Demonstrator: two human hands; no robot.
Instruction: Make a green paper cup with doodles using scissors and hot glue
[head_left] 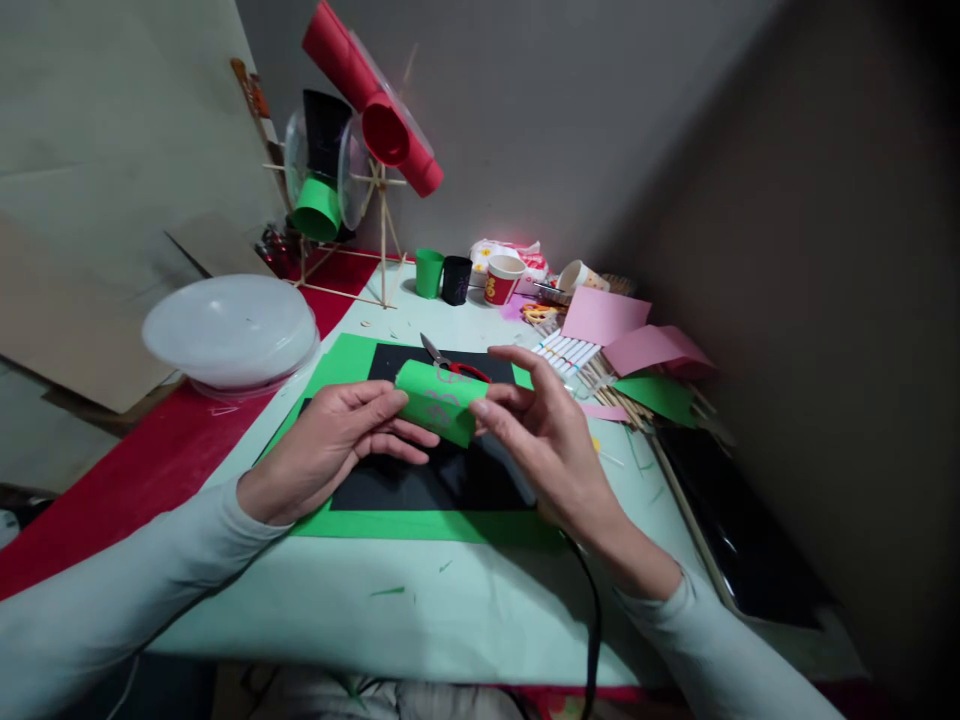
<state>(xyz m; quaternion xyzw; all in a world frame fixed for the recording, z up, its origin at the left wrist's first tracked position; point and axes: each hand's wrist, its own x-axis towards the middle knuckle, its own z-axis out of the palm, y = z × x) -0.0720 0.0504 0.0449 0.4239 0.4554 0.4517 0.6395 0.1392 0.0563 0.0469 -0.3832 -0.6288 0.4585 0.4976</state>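
Note:
Between both hands is a curved piece of green paper (442,405) with pink drawn marks on its face. My left hand (352,435) pinches its left edge between thumb and fingers. At the right edge, my right hand (544,430) grips it with the thumb in front, while the index finger sticks up free. Just behind the paper lie scissors (457,370) with red handles, partly hidden. Below the hands rests a black sheet (435,485) on top of larger green sheets (450,526).
A stick frame (384,230) carrying red, green and black cups stands at the back left, near stacked clear plastic lids (229,330). Green (429,273) and black cups (456,280) stand behind. Markers (566,352), sticks and pink paper (606,315) crowd the right, beside a dark glossy panel (739,520).

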